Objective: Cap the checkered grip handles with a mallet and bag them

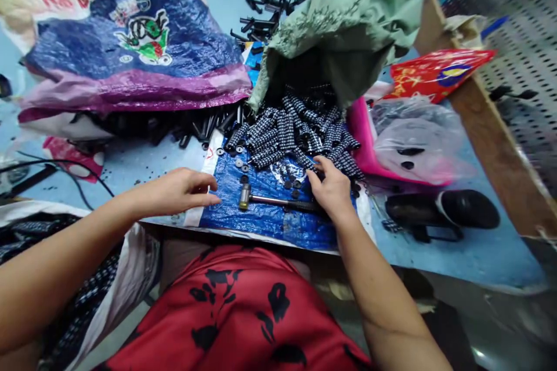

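1. Red cloth (243, 313), black-patterned, lies over your lap at the bottom of the view.
2. Your left hand (178, 191) rests palm down at the table's near edge, fingers loosely curled, thumb and forefinger close together at the white border of the tarp; whether they pinch anything, you cannot tell.
3. Blue tarp (270, 217) is spread on the table between your hands.
4. Hammer (270, 200) lies flat on the tarp, head just right of your left fingertips, handle running right and passing under your right hand.
5. Your right hand (333, 188) lies over the handle's end, fingers bent down among the nearest rollers; grip not visible.
6. Washers (238, 162), small and dark, are scattered on the tarp just beyond the hammer.
7. Rollers (287, 133), black with white dots, are heaped beyond the washers and touch your right fingers.
8. Green sack (343, 23) lies open, the rollers spilling from its mouth.
9. Blue-purple bag (130, 52) sits far left, black sticks (187, 124) under its edge.
10. Black brackets (265, 11) are piled at the far end.
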Available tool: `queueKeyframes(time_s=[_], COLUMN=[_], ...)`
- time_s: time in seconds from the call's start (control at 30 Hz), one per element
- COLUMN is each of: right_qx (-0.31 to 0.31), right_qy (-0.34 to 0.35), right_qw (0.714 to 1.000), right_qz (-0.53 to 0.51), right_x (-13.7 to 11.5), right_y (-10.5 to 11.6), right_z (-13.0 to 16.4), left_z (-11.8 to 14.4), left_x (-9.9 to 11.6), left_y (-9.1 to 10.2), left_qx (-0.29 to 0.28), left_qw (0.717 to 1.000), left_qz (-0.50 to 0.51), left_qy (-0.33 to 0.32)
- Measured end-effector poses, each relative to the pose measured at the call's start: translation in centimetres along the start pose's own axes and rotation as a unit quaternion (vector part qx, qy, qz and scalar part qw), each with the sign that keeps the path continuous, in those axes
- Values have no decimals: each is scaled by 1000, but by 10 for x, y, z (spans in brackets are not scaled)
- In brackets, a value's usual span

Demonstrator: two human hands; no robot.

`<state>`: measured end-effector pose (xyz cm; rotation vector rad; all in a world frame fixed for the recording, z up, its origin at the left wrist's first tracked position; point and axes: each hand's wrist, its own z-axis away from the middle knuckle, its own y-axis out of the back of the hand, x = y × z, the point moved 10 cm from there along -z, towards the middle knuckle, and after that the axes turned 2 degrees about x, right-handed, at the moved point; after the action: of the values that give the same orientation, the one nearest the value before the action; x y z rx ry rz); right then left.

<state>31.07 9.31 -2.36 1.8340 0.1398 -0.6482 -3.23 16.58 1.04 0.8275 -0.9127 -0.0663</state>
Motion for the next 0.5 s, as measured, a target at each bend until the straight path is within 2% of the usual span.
queueKeyframes(time_s=[0.03, 0.07, 0.1, 0.17, 0.23, 0.3, 0.37, 0.43, 0.5], right_qx=[3, 5, 6, 4, -16, -65, -119, -151, -175], right_qy=[-13, -27, -42, -75, -118, -169, -209, -230, -233], right_qw=[999, 997, 992, 971, 923, 850, 786, 757, 751], right_qz=[-36, -76, -119, -227, -367, -495, -569, -592, -592], right_x=[4, 8, 12, 16, 12, -5, -31, -55, -72], right_y=[4, 8, 11, 12, 3, -16, -36, -50, -58], right_z=[4, 10, 16, 30, 43, 52, 56, 56, 57], left_z=[-13, -24, -33, -44, -53, -69, -87, -100, -104], left_x=[-1, -5, -13, -31, -46, -58, -69, -77, -83], left_y=[-1, 5, 18, 53, 77, 87, 88, 88, 89], left_qx=[-4, 18, 69, 206, 283, 288, 261, 249, 252], left_qw=[1000, 1000, 996, 966, 927, 910, 909, 913, 922], left_qz=[-4, -20, -49, -127, -192, -221, -225, -211, -176], left_qy=[0, 10, 31, 92, 153, 201, 235, 246, 237])
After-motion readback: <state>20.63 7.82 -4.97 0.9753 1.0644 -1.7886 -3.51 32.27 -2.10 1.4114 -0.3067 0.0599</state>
